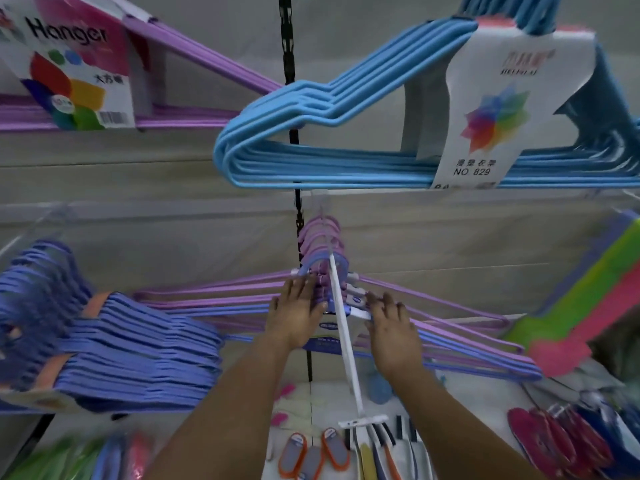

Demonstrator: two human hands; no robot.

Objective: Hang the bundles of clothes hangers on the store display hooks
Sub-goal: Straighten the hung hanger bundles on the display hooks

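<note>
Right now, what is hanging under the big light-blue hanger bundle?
Under the light-blue hanger bundle, purple and blue hangers hang on a white display hook. Both hands, left hand and right hand, cover their middle, hiding the labels.

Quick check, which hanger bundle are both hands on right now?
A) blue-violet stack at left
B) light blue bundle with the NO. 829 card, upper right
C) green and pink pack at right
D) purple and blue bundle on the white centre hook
D: the left hand and right hand both rest on the purple and blue plastic hanger bundle hung on the white display hook; the other bundles are untouched.
</note>
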